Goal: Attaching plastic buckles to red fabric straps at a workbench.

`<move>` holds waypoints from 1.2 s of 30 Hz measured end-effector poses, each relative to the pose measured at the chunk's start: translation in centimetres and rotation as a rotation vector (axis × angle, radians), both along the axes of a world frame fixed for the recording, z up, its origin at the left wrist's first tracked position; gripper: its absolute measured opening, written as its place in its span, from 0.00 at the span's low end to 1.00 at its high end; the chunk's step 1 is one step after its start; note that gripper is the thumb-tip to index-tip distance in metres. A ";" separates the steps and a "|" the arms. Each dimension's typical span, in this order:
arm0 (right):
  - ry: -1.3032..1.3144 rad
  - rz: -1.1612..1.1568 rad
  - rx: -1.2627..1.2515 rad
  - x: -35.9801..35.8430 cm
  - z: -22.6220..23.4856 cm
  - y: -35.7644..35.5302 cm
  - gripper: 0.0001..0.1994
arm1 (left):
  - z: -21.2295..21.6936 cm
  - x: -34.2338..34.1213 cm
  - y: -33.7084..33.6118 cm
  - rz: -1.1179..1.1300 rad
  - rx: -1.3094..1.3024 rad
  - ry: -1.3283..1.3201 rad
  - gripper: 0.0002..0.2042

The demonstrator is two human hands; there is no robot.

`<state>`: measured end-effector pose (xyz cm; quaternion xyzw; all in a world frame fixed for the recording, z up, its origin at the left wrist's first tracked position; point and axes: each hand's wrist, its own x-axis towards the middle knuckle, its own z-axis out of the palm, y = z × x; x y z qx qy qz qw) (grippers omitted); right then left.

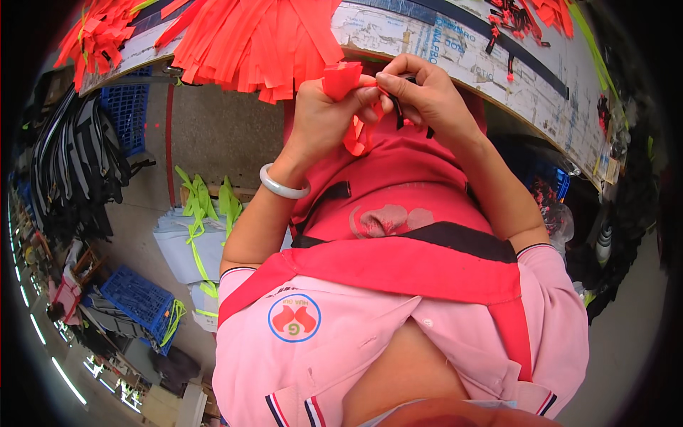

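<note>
My left hand [324,114], with a pale bangle at its wrist, is closed round a bright orange-red fabric strip [341,80]. A folded end stands above its fist, and a loop of the strip hangs below its fingers. Close beside it, my right hand [432,99] pinches a thin black strap [397,112] whose ends dangle under the fingers. Between the two sets of fingertips the red strip and the black strap meet. Whether they are joined there is hidden by the fingers.
A thick fan of orange-red strips [256,46] overhangs the near edge of the worktable [384,32]. Small black-and-red pieces [516,25] lie at the far right. Dark straps [78,149] hang at left, near blue crates [139,299] and pale bundles tied with yellow-green strips [181,245].
</note>
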<state>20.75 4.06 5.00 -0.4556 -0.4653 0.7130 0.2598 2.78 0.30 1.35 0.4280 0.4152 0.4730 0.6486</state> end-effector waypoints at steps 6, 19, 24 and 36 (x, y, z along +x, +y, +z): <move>-0.051 -0.180 0.170 0.0 -1.6 -1.1 0.10 | 0.2 -0.6 0.1 0.062 -0.041 -0.070 0.08; 0.155 -0.154 -0.053 0.9 -2.1 -0.1 0.08 | 0.1 -1.2 0.0 0.075 -0.049 -0.179 0.08; 0.084 -0.050 0.199 0.3 0.3 -0.1 0.09 | 0.7 -2.0 -0.1 0.019 -0.056 -0.170 0.08; -0.167 0.130 0.252 0.2 1.6 -0.6 0.10 | 1.1 -2.7 0.2 -0.093 -0.129 -0.185 0.09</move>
